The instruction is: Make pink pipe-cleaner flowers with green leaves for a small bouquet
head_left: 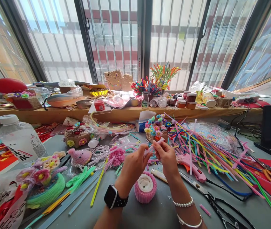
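Note:
My left hand, with a black smartwatch on its wrist, and my right hand, with pearl and silver bracelets, meet above the grey table. Both pinch a thin pale pink pipe cleaner that runs off to the left from my fingers. Just below my hands stands a small pink woven cup with a white rolled centre. A pink glue gun and black scissors lie to the right of my right wrist.
A big fan of coloured pipe cleaners covers the table's right side. Small flower baskets, a pink crocheted figure, a green woven ring with flowers and a plastic bottle crowd the left. A cluttered wooden sill runs below the windows.

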`<state>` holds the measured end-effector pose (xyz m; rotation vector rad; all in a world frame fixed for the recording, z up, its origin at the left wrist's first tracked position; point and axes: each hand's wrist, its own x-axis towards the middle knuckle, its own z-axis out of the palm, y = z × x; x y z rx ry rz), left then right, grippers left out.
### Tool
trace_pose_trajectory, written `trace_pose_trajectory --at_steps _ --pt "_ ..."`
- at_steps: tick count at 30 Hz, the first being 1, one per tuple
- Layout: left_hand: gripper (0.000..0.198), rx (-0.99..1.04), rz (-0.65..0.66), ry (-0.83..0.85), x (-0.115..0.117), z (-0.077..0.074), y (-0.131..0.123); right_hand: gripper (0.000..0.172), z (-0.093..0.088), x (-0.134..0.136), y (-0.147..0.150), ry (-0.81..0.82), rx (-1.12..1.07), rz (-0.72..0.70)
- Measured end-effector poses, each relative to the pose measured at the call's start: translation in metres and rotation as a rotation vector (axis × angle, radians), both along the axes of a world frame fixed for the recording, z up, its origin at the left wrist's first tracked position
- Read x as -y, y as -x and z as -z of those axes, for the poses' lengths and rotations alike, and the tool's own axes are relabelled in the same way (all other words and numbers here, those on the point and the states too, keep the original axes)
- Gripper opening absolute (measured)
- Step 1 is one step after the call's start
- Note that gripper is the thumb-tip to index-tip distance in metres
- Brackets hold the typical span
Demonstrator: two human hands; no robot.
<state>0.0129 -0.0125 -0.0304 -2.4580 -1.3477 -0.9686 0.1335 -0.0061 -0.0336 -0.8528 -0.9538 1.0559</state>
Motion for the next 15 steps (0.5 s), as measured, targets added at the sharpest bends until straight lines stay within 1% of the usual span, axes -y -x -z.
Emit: trace_pose_trajectory --at_steps 3,6,9,12,15 --pt "0.020 -0.028 -0.012 -0.088 -0.0006 0.0018 0.0002 0.027 -0.0015 0.0008 0.0002 0.010 -0.036 0.005" --pt "0.025 -0.051 -0.029 -0.166 0.0006 0.0015 0.0005 0.027 -0.0020 0.0017 0.0001 0.018 -0.057 -0.011" --pt "0.027 -0.055 -0.027 -0.219 0.0020 0.0003 0.0013 0.025 -0.0023 0.0030 -0.0002 0.001 -0.059 -0.030" --pt "0.026 -0.009 -0.008 -0.216 0.0031 -0.0006 0.0020 0.023 -0.0031 0.0048 -0.0002 -0.034 -0.030 -0.036" --pt "0.023 0.075 0.021 -0.141 0.0041 -0.0014 0.0015 0.022 -0.0046 0.0065 0.0005 -0.067 -0.002 -0.034"
